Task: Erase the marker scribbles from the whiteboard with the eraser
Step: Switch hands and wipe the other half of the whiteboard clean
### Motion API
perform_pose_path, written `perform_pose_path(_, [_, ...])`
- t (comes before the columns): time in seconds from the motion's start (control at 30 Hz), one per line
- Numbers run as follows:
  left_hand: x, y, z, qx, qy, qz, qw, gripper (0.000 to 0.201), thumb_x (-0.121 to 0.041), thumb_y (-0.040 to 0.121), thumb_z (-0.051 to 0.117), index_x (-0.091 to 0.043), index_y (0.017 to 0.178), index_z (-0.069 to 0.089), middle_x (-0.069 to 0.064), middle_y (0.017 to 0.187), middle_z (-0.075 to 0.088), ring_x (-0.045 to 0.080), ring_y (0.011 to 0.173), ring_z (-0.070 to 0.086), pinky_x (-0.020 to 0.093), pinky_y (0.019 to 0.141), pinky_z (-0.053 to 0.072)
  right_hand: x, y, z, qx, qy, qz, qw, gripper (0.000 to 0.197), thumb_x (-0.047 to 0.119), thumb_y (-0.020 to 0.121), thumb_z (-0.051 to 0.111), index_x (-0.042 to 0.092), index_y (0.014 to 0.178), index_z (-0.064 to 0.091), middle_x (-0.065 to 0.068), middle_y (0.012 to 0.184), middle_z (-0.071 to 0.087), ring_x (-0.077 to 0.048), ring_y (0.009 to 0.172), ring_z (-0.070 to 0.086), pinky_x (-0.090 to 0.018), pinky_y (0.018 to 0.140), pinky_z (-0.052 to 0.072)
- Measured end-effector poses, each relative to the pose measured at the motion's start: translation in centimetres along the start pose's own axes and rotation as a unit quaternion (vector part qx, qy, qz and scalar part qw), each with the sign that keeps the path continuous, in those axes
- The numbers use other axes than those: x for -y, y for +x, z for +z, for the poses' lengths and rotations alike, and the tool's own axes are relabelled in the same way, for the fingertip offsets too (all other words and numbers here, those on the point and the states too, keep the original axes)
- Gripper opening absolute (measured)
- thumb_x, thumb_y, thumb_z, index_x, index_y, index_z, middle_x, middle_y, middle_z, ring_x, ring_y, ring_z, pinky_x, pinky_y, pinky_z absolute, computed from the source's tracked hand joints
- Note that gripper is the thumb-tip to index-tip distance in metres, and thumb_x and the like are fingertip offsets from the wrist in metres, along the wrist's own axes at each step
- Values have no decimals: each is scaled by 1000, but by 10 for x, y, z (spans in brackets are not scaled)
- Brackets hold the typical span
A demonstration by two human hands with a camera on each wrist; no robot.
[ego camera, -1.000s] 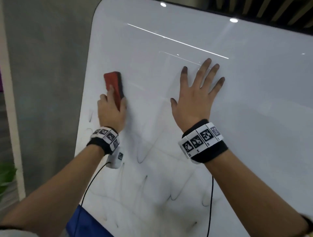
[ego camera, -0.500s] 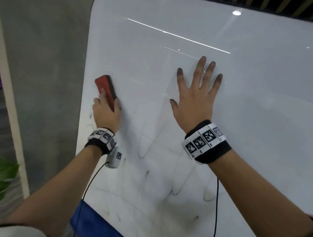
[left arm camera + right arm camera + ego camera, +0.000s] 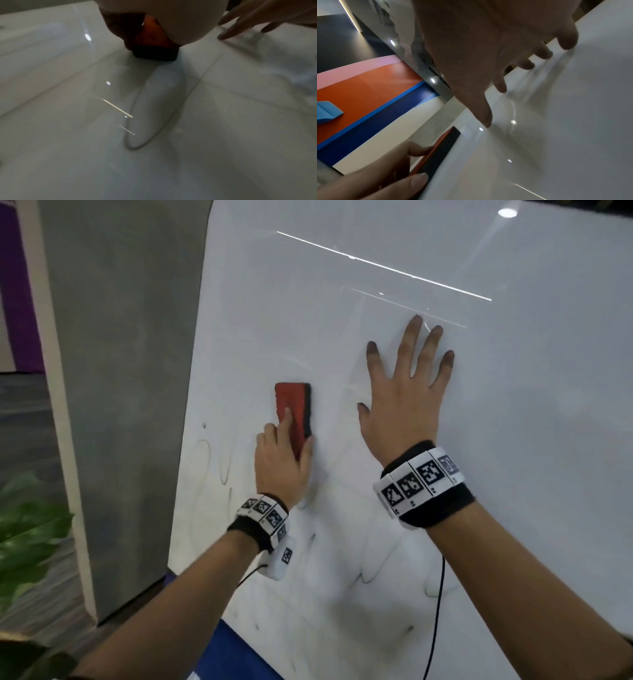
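Note:
A glossy whiteboard fills the head view, upright in front of me. My left hand grips a red eraser with a dark felt base and presses it flat on the board. Thin black marker scribbles lie left of that hand and lower down around. My right hand lies flat on the board to the right of the eraser, fingers spread, tips smudged dark. The left wrist view shows the eraser on the board beside a faint loop. The right wrist view shows the eraser edge-on.
A grey wall stands left of the board's rounded edge. Green plant leaves sit at the lower left. A blue panel shows under the board's bottom edge. Cables hang from both wrist bands.
My left hand has slid the eraser to the right, closer to my right hand, uncovering scribbles at the board's left edge. The right hand has stayed flat on the board.

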State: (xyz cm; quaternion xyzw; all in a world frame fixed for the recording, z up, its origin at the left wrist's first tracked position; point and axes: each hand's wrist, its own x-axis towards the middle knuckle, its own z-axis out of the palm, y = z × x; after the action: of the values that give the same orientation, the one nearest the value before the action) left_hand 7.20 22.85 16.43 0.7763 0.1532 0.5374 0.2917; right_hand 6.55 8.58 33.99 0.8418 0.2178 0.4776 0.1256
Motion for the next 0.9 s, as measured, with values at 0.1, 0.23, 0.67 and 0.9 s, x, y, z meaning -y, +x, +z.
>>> perform_pose_path(0.1, [42, 18, -2, 3, 25, -140, 990, 66, -45, 101, 46, -7, 153, 35, 21, 121, 56, 38, 105, 56, 47, 88, 48, -24, -14, 4, 0, 42, -52, 998, 77, 38, 85, 75, 21, 152, 41, -21, 168, 9, -46, 154, 11, -63, 123, 16])
perform_pose_path(0.23, [63, 41, -11, 14, 40, -312, 949, 63, -41, 102, 44, -6, 153, 29, 28, 130, 54, 47, 114, 57, 53, 92, 48, -60, -40, 8, -16, 48, -79, 996, 76, 39, 83, 77, 22, 150, 45, -12, 169, 16, -36, 155, 18, -64, 122, 10])
perform_pose_path(0.67, [15, -17, 1, 21, 49, -161, 985, 69, -48, 100, 40, -6, 155, 30, 22, 122, 54, 41, 105, 56, 49, 88, 50, -91, -72, 0, -20, 67, -6, 998, 82, 35, 78, 83, 24, 149, 45, -12, 169, 16, -37, 155, 18, -65, 122, 10])
perform_pose_path(0.9, [-74, -116, 12, 104, 43, 202, 973, 57, -45, 95, 55, -13, 141, 42, 16, 95, 58, 31, 79, 53, 40, 70, 46, -113, -95, 0, -38, 69, -12, 997, 69, 34, 90, 70, 24, 152, 41, -13, 170, 10, -38, 156, 11, -62, 124, 9])
